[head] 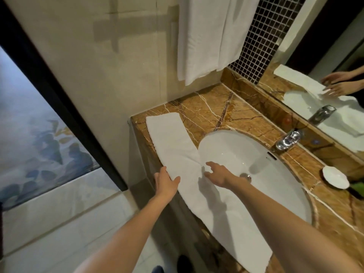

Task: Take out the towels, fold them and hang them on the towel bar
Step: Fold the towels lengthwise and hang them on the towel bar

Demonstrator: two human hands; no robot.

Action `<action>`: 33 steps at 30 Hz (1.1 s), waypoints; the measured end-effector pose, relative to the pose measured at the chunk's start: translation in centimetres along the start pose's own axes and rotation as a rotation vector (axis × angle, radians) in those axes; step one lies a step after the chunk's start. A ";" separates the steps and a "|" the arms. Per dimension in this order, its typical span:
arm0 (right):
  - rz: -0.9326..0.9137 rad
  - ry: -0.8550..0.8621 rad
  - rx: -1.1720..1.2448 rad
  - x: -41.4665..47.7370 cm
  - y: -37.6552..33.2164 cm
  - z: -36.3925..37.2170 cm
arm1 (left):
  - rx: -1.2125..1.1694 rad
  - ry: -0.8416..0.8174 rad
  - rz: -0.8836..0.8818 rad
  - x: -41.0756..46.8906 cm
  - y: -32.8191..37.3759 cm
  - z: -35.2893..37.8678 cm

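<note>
One folded towel [171,138] lies as a long strip across the sink's [246,154] front rim, running along the table [206,107] edge. We flank its middle: left hand [166,182] on the side away from the sink, right hand [216,174] sinkward, both with fingers [210,164] spread, gripping nothing.

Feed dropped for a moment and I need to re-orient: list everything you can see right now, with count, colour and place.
flat towel: one, white, long strip along the counter's front edge, overlapping the sink's rim
hanging towels: apparently two, white, on the wall above the counter
counter: one, brown veined marble
sink: one, white, set in the counter
faucet: one, chrome, behind the sink
dish: one, white, on the counter right of the sink
mirror: one, behind the counter
left hand: at the towel's outer edge, thumb on top
right hand: fingers relaxed, on the towel at the sink
</note>
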State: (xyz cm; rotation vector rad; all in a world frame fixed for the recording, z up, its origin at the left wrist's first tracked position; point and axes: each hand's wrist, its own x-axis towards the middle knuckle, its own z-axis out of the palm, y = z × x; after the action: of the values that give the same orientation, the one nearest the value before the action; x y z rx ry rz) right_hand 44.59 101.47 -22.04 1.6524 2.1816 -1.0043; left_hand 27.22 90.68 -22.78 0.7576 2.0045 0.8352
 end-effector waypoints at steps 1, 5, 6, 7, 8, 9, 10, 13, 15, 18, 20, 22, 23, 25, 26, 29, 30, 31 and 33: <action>0.000 -0.004 0.013 0.4 0.2 0.4 | -0.015 0.000 -0.028 -0.1 -0.2 0.4; -0.004 -0.032 0.094 1.7 1.2 2.2 | -0.049 -0.019 -0.078 -0.2 -1.1 1.7; -0.005 -0.040 0.118 2.0 1.4 2.6 | -0.069 -0.017 -0.086 -0.2 -1.3 1.9; -0.002 -0.045 0.139 2.2 1.6 2.9 | -0.086 -0.013 -0.093 -0.2 -1.4 2.1; 0.005 -0.046 0.164 2.4 1.8 3.2 | -0.097 -0.011 -0.098 -0.3 -1.4 2.4; 0.022 -0.043 0.198 2.6 1.9 3.4 | -0.105 -0.008 -0.104 -0.4 -1.4 2.7; 0.044 -0.039 0.245 2.8 1.9 3.4 | -0.114 -0.006 -0.110 -0.5 -1.4 2.9; 0.083 0.003 0.319 3.5 2.0 3.4 | -0.156 0.008 -0.118 -0.6 -1.4 3.5; 0.087 0.042 0.342 4.0 2.2 3.2 | -0.161 0.019 -0.110 -0.6 -1.3 3.8; 0.115 0.042 0.479 3.7 2.3 2.5 | -0.182 0.024 -0.097 -0.6 -0.8 3.8; 0.124 0.021 0.568 2.9 2.1 1.5 | -0.223 0.016 -0.085 -0.7 -0.3 3.7; 0.113 0.017 0.626 2.2 1.7 0.2 | -0.240 0.013 -0.052 -0.7 0.5 3.3; 0.101 0.026 0.643 1.9 1.3 -0.6 | -0.255 0.016 -0.035 -0.7 1.0 3.1; 0.079 0.057 0.666 1.3 0.4 -2.4 | -0.314 0.037 -0.005 -0.8 2.2 2.6; 0.073 0.068 0.685 1.0 -0.2 -3.3 | -0.357 0.052 0.009 -0.8 2.8 2.4; 0.060 0.078 0.754 -0.3 -2.2 -6.2 | -0.457 0.089 0.034 -1.2 5.1 1.2; 0.053 0.082 0.767 -0.8 -2.8 -7.1 | -0.458 0.100 0.050 -1.4 6.0 0.7; 0.044 0.088 0.777 -1.2 -3.5 -8.0 | -0.453 0.110 0.075 -1.5 6.8 0.2; 0.007 0.118 0.802 -2.4 -4.8 -9.6 | -0.438 0.127 0.136 -1.7 8.7 -1.2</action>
State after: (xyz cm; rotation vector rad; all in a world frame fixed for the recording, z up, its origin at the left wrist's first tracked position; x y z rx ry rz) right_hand 43.10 105.15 -11.80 2.0444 1.9408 -2.0030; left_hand 28.79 94.27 -14.76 0.6008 1.7962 1.3758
